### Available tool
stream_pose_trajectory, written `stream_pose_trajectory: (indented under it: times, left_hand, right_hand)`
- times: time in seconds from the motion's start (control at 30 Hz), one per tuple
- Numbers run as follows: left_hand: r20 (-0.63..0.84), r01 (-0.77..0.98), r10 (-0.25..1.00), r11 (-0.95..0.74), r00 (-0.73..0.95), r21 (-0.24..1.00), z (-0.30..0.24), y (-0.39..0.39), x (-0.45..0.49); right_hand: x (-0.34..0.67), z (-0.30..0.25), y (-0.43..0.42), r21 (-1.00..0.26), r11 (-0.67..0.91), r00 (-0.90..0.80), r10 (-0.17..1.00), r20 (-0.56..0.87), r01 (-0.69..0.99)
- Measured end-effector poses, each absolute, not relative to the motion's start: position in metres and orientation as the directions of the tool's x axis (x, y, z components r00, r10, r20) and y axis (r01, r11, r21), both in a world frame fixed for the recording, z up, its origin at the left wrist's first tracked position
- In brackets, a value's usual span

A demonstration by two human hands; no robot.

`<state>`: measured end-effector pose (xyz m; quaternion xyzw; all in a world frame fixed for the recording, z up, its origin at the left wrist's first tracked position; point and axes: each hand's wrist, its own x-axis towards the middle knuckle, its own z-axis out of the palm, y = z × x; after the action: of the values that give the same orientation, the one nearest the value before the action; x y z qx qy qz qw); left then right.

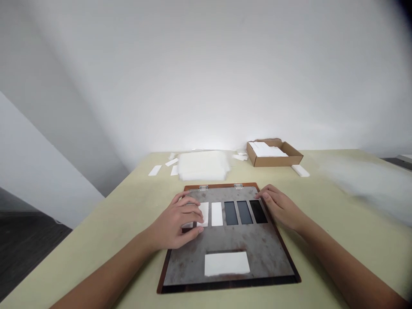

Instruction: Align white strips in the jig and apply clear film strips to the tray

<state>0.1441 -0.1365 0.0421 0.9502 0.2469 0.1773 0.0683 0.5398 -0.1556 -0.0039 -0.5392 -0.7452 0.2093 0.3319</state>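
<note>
A grey metal plate [254, 246] on a brown board lies on the table before me. It has a row of narrow slots: two hold white strips [216, 213], three show dark [244, 212]. A larger white rectangle [227, 263] sits in a lower opening. My left hand [175, 223] lies on the plate's left side, fingers curled over the leftmost white strips. My right hand [280, 207] rests at the plate's right edge beside the last dark slot, fingers stretched flat, holding nothing.
A stack of translucent white sheets [203, 165] lies behind the plate. A cardboard box [273, 159] with white pieces stands at the back right. Loose white strips [155, 170] lie on the yellowish table [337, 214]. A white wall rises behind.
</note>
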Motion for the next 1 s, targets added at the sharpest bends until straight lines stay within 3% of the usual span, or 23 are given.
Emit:
stream_pose_trajectory:
  times: [0.7,1.0]
  left_hand:
    - [0.355,0.525,0.535,-0.841,0.766,0.134,0.039,-0.131,0.145]
    - [0.404,0.649,0.652,-0.742,0.642,0.165,0.033,-0.139,0.101]
  right_hand:
    - [0.542,-0.005,-0.155,-0.666,0.346,-0.205,0.937,0.283,0.661]
    - [0.542,-0.007,-0.154,-0.672,0.341,-0.193,0.938,0.288,0.657]
